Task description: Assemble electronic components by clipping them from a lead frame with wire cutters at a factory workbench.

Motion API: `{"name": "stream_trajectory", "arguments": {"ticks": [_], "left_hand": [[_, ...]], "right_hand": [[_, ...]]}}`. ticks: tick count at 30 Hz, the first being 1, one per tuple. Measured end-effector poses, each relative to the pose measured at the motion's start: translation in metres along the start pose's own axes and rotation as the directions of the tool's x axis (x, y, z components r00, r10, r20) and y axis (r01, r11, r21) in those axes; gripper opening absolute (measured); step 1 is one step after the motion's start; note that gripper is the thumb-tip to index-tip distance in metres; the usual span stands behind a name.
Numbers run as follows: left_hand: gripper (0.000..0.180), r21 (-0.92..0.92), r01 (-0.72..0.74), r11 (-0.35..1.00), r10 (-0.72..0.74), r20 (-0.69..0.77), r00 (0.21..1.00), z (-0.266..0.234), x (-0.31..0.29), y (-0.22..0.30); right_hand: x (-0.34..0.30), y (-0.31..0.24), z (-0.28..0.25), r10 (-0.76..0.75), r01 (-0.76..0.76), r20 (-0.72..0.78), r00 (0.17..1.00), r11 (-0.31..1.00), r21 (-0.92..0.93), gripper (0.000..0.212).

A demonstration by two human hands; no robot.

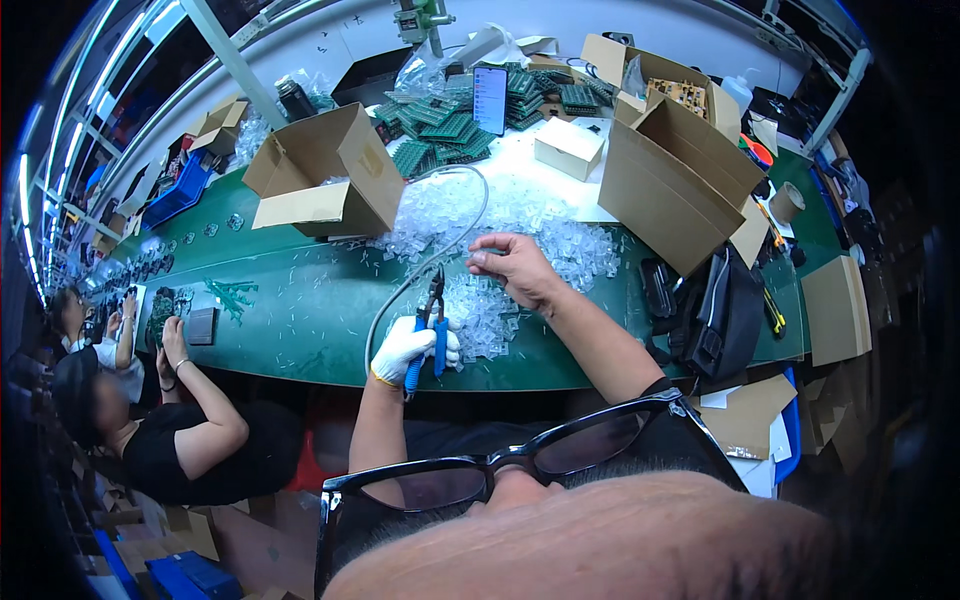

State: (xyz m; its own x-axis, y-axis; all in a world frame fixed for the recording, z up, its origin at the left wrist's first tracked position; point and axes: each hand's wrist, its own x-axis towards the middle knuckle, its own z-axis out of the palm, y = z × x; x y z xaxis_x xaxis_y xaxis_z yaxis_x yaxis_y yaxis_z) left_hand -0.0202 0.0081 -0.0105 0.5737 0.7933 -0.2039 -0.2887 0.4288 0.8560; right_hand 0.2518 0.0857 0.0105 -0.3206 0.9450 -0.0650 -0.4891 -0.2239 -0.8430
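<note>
My left hand point(402, 347), in a white glove, is wrapped around a pair of blue-handled cutting pliers point(440, 340). Their dark jaws point up and away from me. Just right of the jaws, my bare right hand point(520, 268) has its thumb and fingers pinched together. Whatever is between those fingertips is too small to make out. Beneath and around both hands lies a wide heap of small clear plastic pieces point(545, 235) on the green table point(300, 330). A grey cable point(378, 318) curves past the left wrist and over the heap.
Open cardboard boxes stand left point(375, 170) and right point(680, 180) of the heap. Behind it are stacked green circuit boards point(445, 130), a phone point(490, 100) and a white box point(568, 150). A black bag point(715, 315) lies right. Co-workers point(200, 440) sit at the left.
</note>
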Motion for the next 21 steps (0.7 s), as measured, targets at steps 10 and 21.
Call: {"name": "stream_trajectory", "arguments": {"ticks": [10,21], "left_hand": [[0.069,0.080,0.034,0.996,-0.030,-0.046,0.998,0.006,-0.003,0.003],[0.061,0.098,0.042,0.994,-0.035,-0.069,0.997,0.017,-0.003,0.010]], "right_hand": [[-0.016,0.007,0.023,0.009,-0.006,0.028,1.000,0.994,-0.112,0.022],[-0.018,0.005,0.025,-0.046,0.044,-0.004,0.999,0.970,-0.238,0.018]]}}
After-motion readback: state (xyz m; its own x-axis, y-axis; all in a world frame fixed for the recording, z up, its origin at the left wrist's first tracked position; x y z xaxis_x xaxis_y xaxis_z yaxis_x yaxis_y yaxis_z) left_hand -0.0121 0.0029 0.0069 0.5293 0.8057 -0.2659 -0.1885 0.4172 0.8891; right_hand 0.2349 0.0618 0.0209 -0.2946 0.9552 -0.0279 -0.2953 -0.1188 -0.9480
